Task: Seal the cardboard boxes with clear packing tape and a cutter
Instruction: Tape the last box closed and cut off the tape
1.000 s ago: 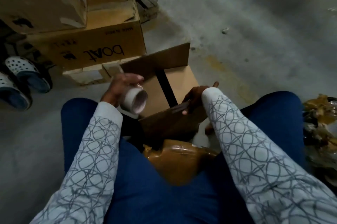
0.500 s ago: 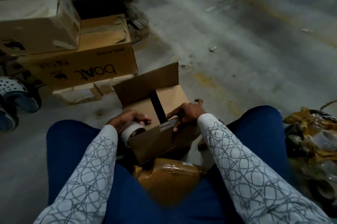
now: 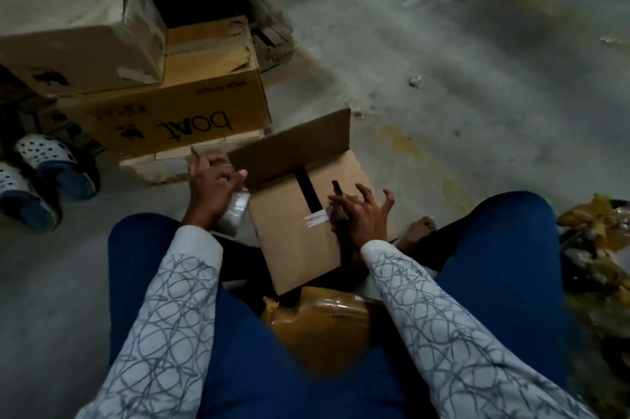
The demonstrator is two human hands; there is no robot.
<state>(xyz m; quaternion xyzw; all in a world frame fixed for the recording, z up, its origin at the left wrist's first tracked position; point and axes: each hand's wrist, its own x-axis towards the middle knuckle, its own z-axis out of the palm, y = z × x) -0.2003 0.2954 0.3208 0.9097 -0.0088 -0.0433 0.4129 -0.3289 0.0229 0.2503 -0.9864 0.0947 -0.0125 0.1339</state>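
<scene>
- At the near box (image 3: 296, 248), left hand (image 3: 211, 190) grips the tape roll (image 3: 236, 213); right hand (image 3: 358, 217), fingers splayed, pins the tape end (image 3: 317, 218).
- Pull taut along the seam (image 3: 308, 190).

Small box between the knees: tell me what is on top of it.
A short strip of clear tape lies by the dark gap between its flaps, and the right hand rests there, fingers spread. The closed flaps hide its contents.
</scene>
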